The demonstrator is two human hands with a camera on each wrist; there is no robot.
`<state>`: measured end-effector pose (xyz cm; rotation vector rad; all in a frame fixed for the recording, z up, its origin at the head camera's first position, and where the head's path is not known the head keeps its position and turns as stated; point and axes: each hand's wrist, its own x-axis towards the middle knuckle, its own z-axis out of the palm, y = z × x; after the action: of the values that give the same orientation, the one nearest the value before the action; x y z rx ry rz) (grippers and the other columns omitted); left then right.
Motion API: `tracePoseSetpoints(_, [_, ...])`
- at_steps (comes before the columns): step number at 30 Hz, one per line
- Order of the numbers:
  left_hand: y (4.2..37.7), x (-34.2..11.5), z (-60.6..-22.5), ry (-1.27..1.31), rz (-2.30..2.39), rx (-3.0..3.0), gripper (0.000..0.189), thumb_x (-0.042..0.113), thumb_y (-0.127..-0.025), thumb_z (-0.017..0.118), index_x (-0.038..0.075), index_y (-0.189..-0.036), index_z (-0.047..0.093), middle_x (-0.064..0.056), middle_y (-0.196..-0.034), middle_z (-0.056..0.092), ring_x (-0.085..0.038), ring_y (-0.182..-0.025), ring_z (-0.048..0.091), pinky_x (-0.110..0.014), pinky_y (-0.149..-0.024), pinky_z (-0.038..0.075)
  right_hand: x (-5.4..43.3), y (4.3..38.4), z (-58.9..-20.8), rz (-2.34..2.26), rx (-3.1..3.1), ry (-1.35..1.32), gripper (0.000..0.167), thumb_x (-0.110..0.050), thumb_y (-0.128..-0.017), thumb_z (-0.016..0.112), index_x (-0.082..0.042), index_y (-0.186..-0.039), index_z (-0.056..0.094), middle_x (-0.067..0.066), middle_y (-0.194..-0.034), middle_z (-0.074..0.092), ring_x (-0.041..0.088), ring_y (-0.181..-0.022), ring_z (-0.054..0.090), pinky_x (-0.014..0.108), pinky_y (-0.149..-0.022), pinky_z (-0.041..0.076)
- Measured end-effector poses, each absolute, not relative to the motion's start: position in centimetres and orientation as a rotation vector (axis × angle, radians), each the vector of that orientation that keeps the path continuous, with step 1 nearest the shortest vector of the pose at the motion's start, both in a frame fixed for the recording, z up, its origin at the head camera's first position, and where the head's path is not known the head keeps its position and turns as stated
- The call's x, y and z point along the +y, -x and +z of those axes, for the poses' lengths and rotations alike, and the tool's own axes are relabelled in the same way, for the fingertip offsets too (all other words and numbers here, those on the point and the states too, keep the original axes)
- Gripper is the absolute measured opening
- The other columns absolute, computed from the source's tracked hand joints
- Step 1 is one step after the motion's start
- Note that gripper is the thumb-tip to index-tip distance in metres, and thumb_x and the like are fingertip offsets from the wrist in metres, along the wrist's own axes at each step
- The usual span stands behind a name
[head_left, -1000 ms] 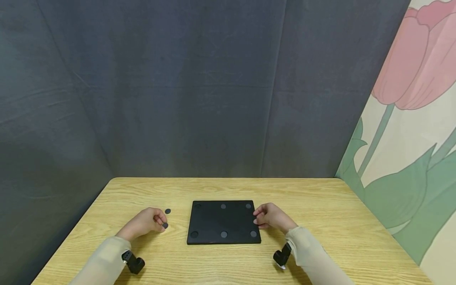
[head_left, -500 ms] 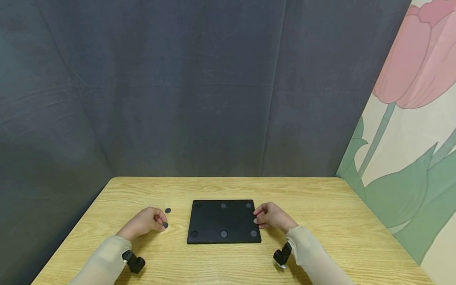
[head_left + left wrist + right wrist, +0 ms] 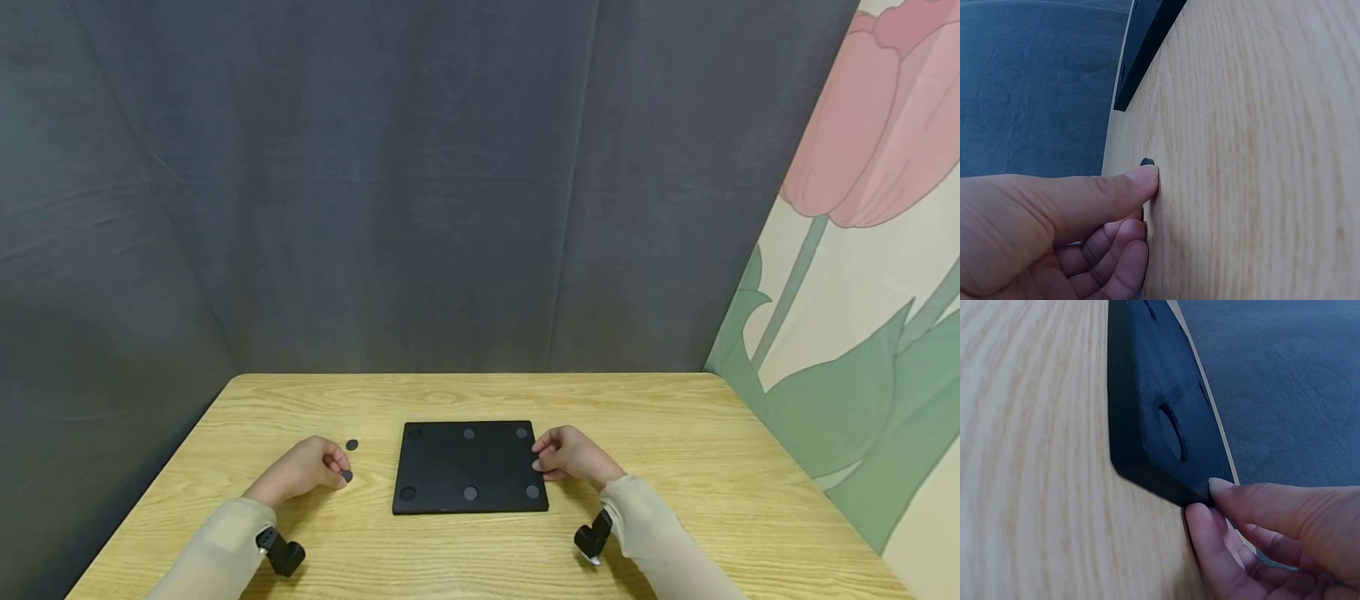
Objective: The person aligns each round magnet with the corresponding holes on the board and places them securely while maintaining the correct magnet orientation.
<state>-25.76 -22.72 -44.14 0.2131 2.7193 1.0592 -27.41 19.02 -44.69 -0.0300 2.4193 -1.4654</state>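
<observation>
My left hand pinches a small dark disc between thumb and fingers, low over the wooden table. In the left wrist view only a sliver of that disc shows past the thumb tip. Just beyond it lies a second dark disc, flat on the wood. A flat black rectangular board has round spots along its far and near edges. Four of them would exceed a count, so several look greyer, while the two at the left end look darker. My right hand holds the board's right edge, thumb on top.
The wooden table ends at a dark grey curtain behind it. To the right stands a wall painted with pink tulips. A small black camera is strapped to each wrist, over pale sleeves.
</observation>
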Motion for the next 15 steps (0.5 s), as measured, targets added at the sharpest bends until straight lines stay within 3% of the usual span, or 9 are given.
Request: tracePoseSetpoints(15, [25.73, -22.61, -44.05, -0.199, 1.077, 2.716, 0.016, 0.001, -0.075, 0.079, 0.003, -0.084, 0.066, -0.003, -0.077, 0.056, -0.016, -0.071, 0.049, -0.028, -0.065, 0.042, 18.95, 27.42, -44.58, -1.465, 2.412, 0.034, 0.016, 0.009, -0.086, 0.063, 0.007, -0.101, 0.060, 0.013, -0.083, 0.059, 0.018, -0.074, 0.064, 0.035, -0.069, 0.057])
